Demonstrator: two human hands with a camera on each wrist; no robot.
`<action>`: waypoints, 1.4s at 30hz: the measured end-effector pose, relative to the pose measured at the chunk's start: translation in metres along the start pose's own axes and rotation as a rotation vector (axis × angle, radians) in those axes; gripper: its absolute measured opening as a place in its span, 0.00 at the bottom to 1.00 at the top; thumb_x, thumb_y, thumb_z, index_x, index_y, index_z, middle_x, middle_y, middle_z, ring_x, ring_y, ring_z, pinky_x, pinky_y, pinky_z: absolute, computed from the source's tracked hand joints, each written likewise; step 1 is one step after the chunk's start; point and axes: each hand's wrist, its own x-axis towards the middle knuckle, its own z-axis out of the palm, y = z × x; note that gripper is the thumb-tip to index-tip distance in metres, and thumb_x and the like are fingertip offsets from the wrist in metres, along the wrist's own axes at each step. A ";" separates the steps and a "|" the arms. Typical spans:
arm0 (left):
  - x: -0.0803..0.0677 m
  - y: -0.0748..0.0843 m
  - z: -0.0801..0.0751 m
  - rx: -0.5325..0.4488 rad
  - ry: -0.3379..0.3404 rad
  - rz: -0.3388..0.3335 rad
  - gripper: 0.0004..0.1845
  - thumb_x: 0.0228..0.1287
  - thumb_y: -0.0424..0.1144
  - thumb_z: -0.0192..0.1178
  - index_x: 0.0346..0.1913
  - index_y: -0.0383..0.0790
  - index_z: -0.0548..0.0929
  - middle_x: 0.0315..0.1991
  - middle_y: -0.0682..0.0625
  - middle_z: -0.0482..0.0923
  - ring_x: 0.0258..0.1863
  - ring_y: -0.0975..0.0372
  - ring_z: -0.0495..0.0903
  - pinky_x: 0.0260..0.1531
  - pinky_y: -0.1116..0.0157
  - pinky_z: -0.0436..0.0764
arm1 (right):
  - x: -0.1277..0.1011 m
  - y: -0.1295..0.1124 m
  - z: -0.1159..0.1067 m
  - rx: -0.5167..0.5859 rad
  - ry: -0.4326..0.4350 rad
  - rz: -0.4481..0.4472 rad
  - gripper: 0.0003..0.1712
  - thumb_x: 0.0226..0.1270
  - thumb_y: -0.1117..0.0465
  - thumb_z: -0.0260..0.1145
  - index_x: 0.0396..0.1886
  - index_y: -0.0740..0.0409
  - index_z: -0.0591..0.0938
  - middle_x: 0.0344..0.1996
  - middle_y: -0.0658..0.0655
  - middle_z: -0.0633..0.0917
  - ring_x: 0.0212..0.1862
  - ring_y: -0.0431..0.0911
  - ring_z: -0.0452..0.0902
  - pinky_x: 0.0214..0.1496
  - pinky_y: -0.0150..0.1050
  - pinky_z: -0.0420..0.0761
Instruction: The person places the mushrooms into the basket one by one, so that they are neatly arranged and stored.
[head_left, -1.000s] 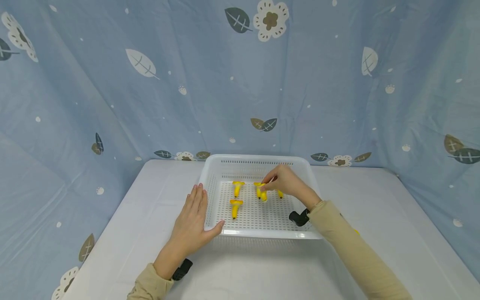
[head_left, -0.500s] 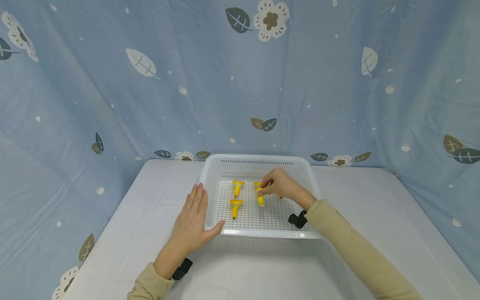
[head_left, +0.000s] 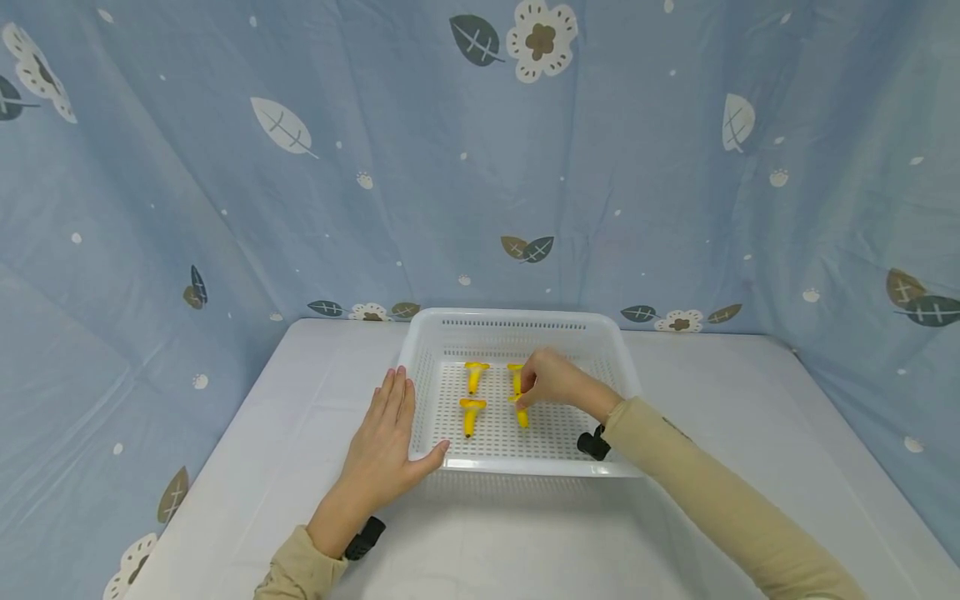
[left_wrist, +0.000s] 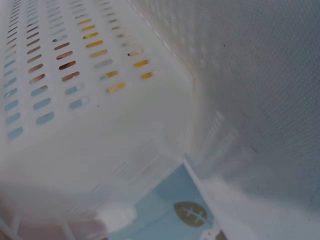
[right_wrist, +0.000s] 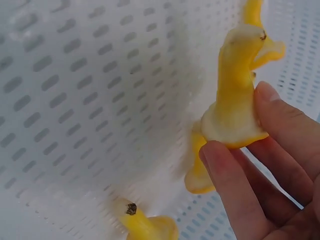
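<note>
My right hand [head_left: 564, 387] pinches a yellow mushroom [head_left: 522, 417] by its cap between thumb and fingers, inside the white slotted basket [head_left: 525, 467]. The right wrist view shows this mushroom's [right_wrist: 235, 95] pale stem end pointing up. In the basket's left half lie two more, a rear mushroom [head_left: 476, 377] and a front mushroom [head_left: 471, 417]. Just behind the held one is another mushroom [head_left: 516, 379], partly hidden by my hand. My left hand [head_left: 386, 437] lies against the basket's left side, fingers straight, thumb over the front rim.
The basket stands on a white-covered table [head_left: 330, 358]. A blue patterned curtain [head_left: 465, 208] hangs behind and at the sides. In the left wrist view, the basket's wall [left_wrist: 125, 135] fills much of the picture, with yellow showing through some slots.
My right hand has brought the held mushroom toward the front of the basket, slightly left, and lower in view. The mushroom to its right is now hidden behind the hand. My left hand has stayed put.
</note>
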 end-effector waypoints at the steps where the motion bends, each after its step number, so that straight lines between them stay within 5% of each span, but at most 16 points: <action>1: 0.000 0.000 0.000 -0.003 0.001 -0.001 0.54 0.57 0.60 0.62 0.70 0.16 0.58 0.75 0.27 0.48 0.75 0.40 0.48 0.71 0.44 0.56 | 0.000 0.000 0.001 -0.008 -0.001 -0.005 0.14 0.48 0.61 0.82 0.14 0.53 0.83 0.15 0.47 0.78 0.21 0.40 0.66 0.25 0.32 0.68; 13: 0.000 0.000 -0.001 -0.014 0.008 -0.001 0.54 0.57 0.60 0.62 0.70 0.16 0.58 0.75 0.28 0.48 0.76 0.41 0.46 0.71 0.44 0.55 | 0.002 0.000 0.008 -0.073 -0.040 -0.033 0.18 0.49 0.60 0.81 0.13 0.54 0.79 0.13 0.47 0.73 0.21 0.40 0.64 0.27 0.33 0.66; 42: -0.001 0.001 -0.001 -0.011 0.014 0.008 0.53 0.57 0.60 0.61 0.70 0.16 0.59 0.75 0.27 0.49 0.76 0.40 0.47 0.71 0.43 0.56 | 0.000 0.000 0.007 -0.097 -0.109 -0.021 0.10 0.50 0.63 0.80 0.27 0.57 0.85 0.23 0.46 0.80 0.29 0.41 0.73 0.34 0.35 0.76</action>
